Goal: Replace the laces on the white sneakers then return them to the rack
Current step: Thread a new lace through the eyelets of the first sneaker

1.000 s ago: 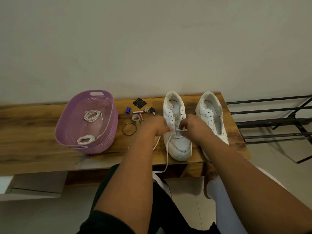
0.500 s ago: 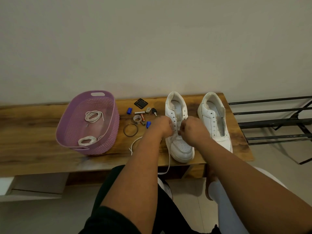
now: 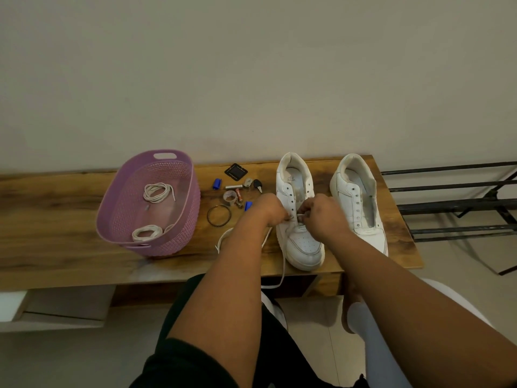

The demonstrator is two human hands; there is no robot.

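On the tabletop (image 3: 70,247), the left hand (image 3: 270,210) and right hand (image 3: 321,217) pinch a white lace (image 3: 282,273) at the lower eyelets of the left sneaker (image 3: 300,245). The right sneaker (image 3: 361,208) stands laceless beside it; a purple basket (image 3: 167,239) holds two coiled laces.

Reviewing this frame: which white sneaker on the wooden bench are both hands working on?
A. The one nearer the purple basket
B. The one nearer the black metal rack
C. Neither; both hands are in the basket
A: the left hand and the right hand pinch a white lace at the eyelets of the white sneaker nearer the purple plastic basket; the other white sneaker stands untouched.
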